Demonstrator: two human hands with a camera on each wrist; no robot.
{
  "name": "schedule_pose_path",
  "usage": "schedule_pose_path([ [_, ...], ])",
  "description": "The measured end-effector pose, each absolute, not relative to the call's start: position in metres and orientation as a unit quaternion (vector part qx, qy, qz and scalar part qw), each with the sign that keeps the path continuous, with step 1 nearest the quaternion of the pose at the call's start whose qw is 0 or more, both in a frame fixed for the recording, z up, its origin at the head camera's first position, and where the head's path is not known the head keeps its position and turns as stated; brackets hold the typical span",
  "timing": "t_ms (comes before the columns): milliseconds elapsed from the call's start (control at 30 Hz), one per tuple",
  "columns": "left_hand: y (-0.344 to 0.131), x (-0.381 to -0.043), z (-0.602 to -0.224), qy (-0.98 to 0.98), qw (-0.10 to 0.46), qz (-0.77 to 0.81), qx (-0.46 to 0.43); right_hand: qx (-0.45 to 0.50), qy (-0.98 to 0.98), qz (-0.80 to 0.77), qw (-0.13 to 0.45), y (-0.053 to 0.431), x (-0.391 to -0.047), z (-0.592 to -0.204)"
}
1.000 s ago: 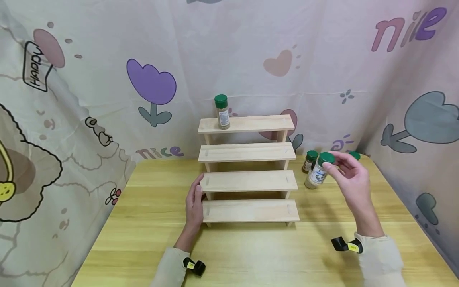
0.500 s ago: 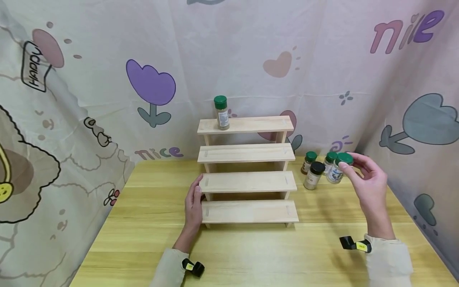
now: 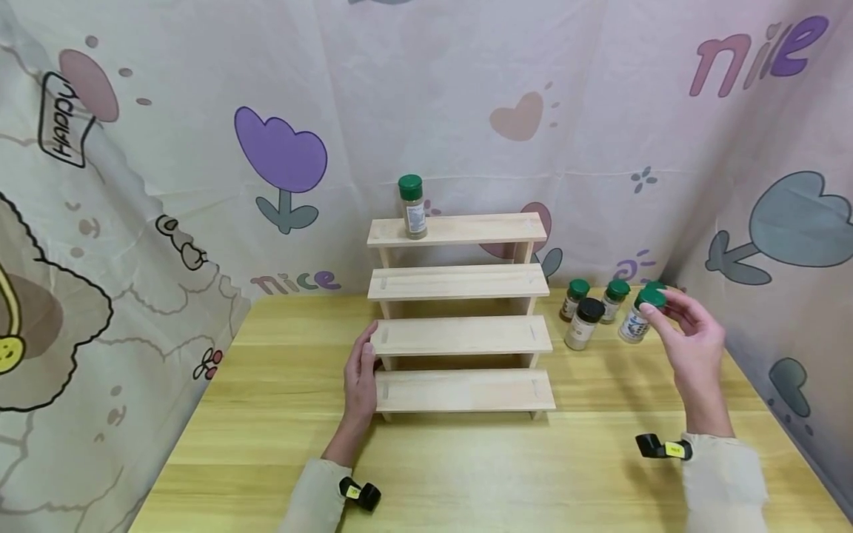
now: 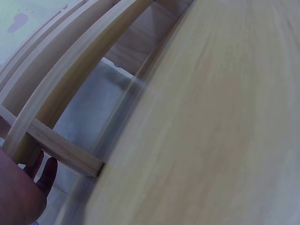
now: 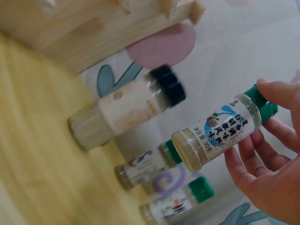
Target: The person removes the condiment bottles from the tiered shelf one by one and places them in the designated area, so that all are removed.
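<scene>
My right hand (image 3: 689,337) has carried the green-capped jar (image 3: 638,314) further right, fingers pinching its cap. My left hand (image 3: 360,377) rests flat, fingers straight, against the wooden rack (image 3: 460,337).

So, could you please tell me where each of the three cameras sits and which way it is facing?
Head: worn on the head, looking forward and down at the wooden rack, the table and the jars; both hands and sleeves show.
Left wrist: low beside the rack's shelves, looking along the table; only the left hand shows.
Right wrist: looks past the right hand at the green-capped jar it pinches and the black-capped jar.
Shared: the head and right wrist views both show the held jar; all three show the rack.
</scene>
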State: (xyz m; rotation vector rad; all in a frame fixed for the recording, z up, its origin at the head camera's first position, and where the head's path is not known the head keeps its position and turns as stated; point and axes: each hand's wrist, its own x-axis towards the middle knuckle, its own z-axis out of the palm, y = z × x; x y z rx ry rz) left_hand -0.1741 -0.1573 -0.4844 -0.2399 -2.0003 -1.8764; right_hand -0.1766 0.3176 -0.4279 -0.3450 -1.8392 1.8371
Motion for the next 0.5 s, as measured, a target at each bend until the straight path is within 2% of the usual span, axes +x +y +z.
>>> schedule_pose_path([
  [500, -0.157, -0.177, -0.487, -0.703, 0.2, -0.675, -0.098, -0.175, -0.683, 0.676, 0.216, 0.333, -0.193, -0.469],
])
